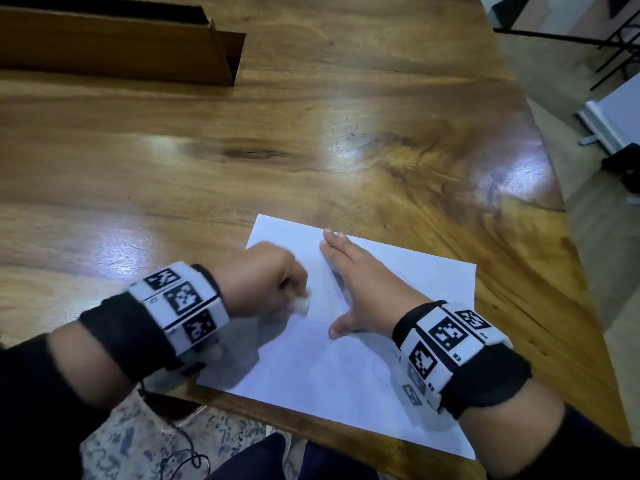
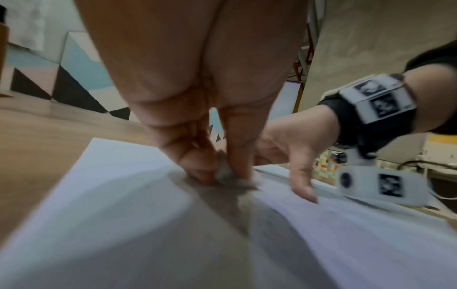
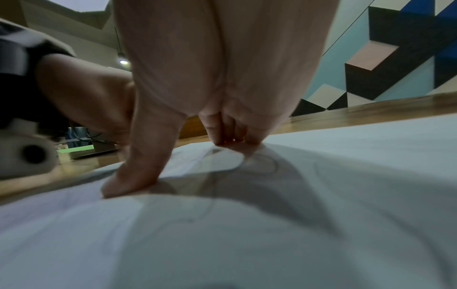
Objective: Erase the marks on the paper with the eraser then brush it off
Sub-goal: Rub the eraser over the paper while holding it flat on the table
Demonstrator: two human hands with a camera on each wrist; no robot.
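A white sheet of paper point(image 1: 398, 341) lies near the front edge of the wooden table point(image 1: 242, 168), with faint pencil marks point(image 3: 267, 164) on it. My left hand point(image 1: 266, 282) is curled over the sheet's left part and pinches a small white eraser point(image 1: 300, 303) against the paper; the left wrist view shows the eraser point(image 2: 227, 176) between thumb and finger, blurred. My right hand point(image 1: 360, 285) lies flat with straight fingers on the middle of the sheet, just right of the eraser, thumb spread toward me.
A long brown cardboard box point(image 1: 121, 46) lies at the table's far left. The table edge runs close on the right, with floor and furniture legs point(image 1: 606, 46) beyond. My lap is below the near edge.
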